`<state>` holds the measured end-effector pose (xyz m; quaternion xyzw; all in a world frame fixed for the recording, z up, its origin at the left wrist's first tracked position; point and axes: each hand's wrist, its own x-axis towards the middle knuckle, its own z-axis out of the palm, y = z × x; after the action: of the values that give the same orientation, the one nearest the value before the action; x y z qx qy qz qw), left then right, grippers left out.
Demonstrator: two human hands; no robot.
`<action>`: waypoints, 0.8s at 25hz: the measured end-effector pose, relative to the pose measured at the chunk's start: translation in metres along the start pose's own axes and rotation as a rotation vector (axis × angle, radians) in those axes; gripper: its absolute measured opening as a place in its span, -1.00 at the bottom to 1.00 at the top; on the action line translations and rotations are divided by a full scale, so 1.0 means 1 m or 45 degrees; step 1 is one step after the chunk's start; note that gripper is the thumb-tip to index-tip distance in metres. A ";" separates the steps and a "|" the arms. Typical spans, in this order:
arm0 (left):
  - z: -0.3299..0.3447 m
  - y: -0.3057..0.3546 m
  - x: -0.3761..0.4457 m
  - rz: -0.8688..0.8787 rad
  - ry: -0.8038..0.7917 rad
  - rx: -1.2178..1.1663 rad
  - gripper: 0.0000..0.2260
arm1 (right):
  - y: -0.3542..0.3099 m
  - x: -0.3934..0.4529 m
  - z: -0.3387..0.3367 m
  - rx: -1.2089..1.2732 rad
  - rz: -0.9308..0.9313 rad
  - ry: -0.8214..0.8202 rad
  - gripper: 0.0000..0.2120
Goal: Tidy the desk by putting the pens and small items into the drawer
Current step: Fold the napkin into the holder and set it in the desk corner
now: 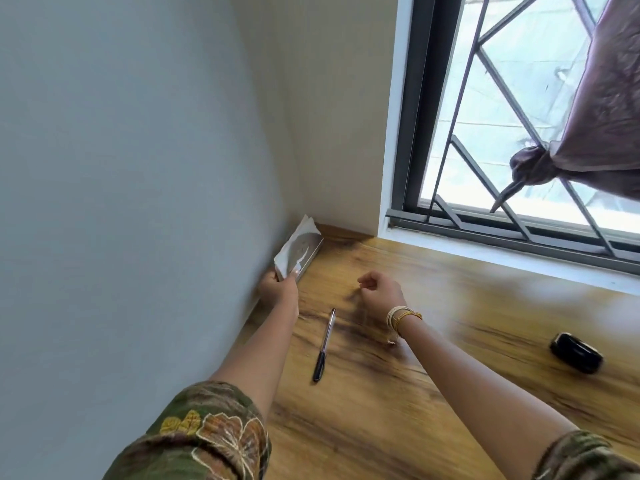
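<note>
The left hand (275, 285) reaches far forward along the wall and grips the near end of a small silvery box (302, 251) with white paper sticking out of it; the box lies on the wooden tabletop (398, 393) in the corner, against the wall, just beyond that hand's fingers. The right hand (379, 294) hovers just to the right of the left one, fingers curled loosely inward and holding nothing, with pale and yellow bangles (401, 318) round its wrist. A pen (324, 344) with a clear barrel and dark cap lies on the tabletop between the two forearms, nearer than both hands, its capped end pointing back toward the person. A small black rounded object (576, 351) rests on the tabletop well to the right of the right forearm; motion blur hides what it is. Both sleeves are green with embroidered flowers.
</note>
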<state>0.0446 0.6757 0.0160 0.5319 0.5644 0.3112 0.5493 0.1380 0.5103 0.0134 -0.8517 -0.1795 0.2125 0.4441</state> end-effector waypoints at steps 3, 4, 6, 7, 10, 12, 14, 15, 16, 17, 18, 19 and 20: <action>0.003 -0.001 0.002 0.042 -0.005 0.046 -0.78 | 0.005 -0.001 0.000 -0.009 -0.004 0.035 -0.77; 0.003 -0.001 0.001 0.046 -0.010 0.055 -0.76 | 0.006 -0.001 -0.001 -0.011 -0.008 0.039 -0.77; 0.003 0.000 -0.002 0.050 -0.011 0.065 -0.78 | 0.006 -0.003 -0.002 -0.017 -0.016 0.027 -0.76; 0.003 0.001 -0.003 0.052 -0.006 0.062 -0.78 | 0.007 -0.004 -0.002 -0.028 -0.021 0.018 -0.76; -0.001 0.001 -0.008 0.049 0.023 0.048 -0.73 | 0.006 -0.008 -0.004 -0.088 -0.046 -0.013 -0.75; -0.003 0.000 -0.016 0.045 0.034 0.037 -0.63 | 0.006 -0.013 -0.005 -0.134 -0.068 -0.055 -0.74; -0.005 -0.002 -0.023 0.047 0.045 0.012 -0.57 | 0.006 -0.022 -0.005 -0.214 -0.117 -0.097 -0.72; -0.006 -0.003 -0.028 0.050 0.042 -0.002 -0.56 | 0.006 -0.027 -0.006 -0.269 -0.155 -0.107 -0.71; -0.007 -0.003 -0.033 0.058 0.039 -0.013 -0.56 | 0.007 -0.034 -0.008 -0.317 -0.189 -0.107 -0.69; -0.008 -0.005 -0.040 0.066 0.038 -0.021 -0.56 | 0.008 -0.041 -0.012 -0.352 -0.215 -0.102 -0.68; -0.010 -0.005 -0.047 0.070 0.044 -0.023 -0.53 | 0.010 -0.048 -0.017 -0.380 -0.236 -0.096 -0.66; -0.011 -0.006 -0.055 0.065 0.049 -0.016 -0.48 | 0.012 -0.053 -0.022 -0.408 -0.252 -0.094 -0.63; -0.012 -0.007 -0.064 0.062 0.048 0.010 -0.42 | 0.014 -0.060 -0.029 -0.435 -0.264 -0.091 -0.61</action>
<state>0.0203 0.6162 0.0308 0.5417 0.5627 0.3321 0.5288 0.1036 0.4533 0.0286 -0.8834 -0.3156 0.1622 0.3060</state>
